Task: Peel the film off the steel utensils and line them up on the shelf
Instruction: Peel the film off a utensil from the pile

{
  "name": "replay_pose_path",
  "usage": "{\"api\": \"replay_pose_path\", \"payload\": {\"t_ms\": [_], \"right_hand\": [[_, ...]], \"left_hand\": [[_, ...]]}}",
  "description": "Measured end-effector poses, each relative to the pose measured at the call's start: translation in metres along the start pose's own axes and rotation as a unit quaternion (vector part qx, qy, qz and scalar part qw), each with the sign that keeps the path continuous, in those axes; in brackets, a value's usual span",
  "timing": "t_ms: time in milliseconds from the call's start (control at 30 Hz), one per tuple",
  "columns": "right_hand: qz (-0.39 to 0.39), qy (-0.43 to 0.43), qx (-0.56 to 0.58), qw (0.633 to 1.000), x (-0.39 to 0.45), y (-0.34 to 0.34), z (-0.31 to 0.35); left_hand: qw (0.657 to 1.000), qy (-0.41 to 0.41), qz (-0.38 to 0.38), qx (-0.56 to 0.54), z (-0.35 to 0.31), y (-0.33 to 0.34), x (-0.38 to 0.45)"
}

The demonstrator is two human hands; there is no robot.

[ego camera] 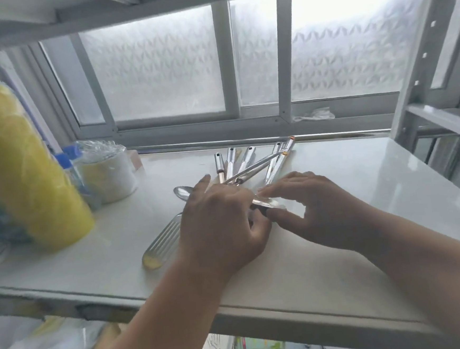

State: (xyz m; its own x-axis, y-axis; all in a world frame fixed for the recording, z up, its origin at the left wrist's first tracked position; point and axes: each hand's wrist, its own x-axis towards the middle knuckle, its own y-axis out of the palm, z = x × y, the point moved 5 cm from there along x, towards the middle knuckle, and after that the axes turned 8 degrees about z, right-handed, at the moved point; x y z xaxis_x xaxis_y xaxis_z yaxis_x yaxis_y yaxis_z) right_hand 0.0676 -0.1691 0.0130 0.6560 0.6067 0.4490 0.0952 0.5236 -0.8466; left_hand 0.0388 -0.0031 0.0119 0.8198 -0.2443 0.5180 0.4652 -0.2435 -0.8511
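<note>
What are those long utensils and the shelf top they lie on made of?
The utensils look like polished steel: bright, mirror-like handles with hanging holes. The slotted spatula shines the same way. The shelf looks like glossy white painted metal or laminate, since it reflects window light; which one I cannot tell.

Utensils (pixel 250 164) fanned mid-shelf (pixel 362 191), hands (pixel 221 219) before them, wrapped rolls (pixel 25 174) at left.

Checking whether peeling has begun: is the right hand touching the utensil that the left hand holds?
Touching. The head view shows the right hand with thumb and fingertips pinching the film-wrapped utensil gripped by the left hand.
</note>
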Motion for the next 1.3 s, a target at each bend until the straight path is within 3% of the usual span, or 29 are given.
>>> {"api": "replay_pose_path", "payload": {"t_ms": [167,633,900,1167,1300], "right_hand": [[0.022,0.017,-0.015,1.000,-0.004,0.003,0.008],[-0.021,0.052,-0.086,0.995,-0.021,-0.007,0.013],[-0.053,0.074,-0.121,0.988,-0.036,-0.037,0.008],[-0.104,0.147,-0.145,0.973,-0.104,-0.102,-0.013],[-0.129,0.203,-0.120,0.963,-0.141,-0.116,-0.026]], "left_hand": [[1.000,0.000,0.012,-0.010,-0.001,0.000,-0.002],[0.998,0.034,0.002,-0.057,-0.004,-0.003,-0.005],[0.994,0.033,0.092,-0.054,-0.016,-0.018,0.012],[0.959,0.106,0.176,-0.195,-0.083,-0.001,0.054],[0.920,0.116,0.226,-0.298,-0.128,0.024,0.061]]}}
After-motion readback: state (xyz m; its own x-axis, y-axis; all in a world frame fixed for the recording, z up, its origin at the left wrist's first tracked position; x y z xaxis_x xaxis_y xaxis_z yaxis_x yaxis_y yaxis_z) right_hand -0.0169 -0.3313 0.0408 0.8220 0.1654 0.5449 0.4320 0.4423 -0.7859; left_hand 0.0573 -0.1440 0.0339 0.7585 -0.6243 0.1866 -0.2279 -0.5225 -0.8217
